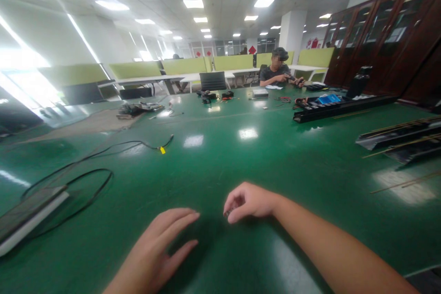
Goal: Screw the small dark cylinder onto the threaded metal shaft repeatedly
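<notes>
My left hand [165,238] hovers over the green tabletop [186,174], thumb and fingers apart, with nothing in it. To its right, my right hand [250,203] is curled low over the table, thumb and fingertips closed around a small dark object [227,213]. Only a sliver of that object shows between the fingers, so its kind cannot be made out. A gap of bare green surface lies between the two hands.
On the left are a flat device with a white edge [37,218] and a black cable [138,142] with a yellow tag. Black channels [344,106] and thin rods stand right. Across the table sits a person [272,73], near a grey-white box [260,93].
</notes>
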